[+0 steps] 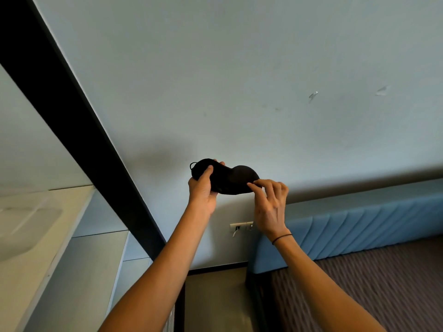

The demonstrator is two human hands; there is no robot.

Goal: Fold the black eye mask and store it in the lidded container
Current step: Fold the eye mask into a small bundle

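I hold the black eye mask (231, 179) up in front of the pale wall, spread out to its full width. My left hand (202, 190) grips its left end, thumb on the front and fingers behind. My right hand (269, 202) pinches its lower right edge between thumb and fingertips. A small black strap loop sticks out at the mask's far left end. A clear lidded container (26, 226) lies blurred on the pale surface at the left edge.
A blue padded headboard (359, 228) runs along the wall at the right above a striped bed cover (383, 283). A wall socket (241, 226) sits below my hands. A dark beam (72, 121) crosses diagonally at the left.
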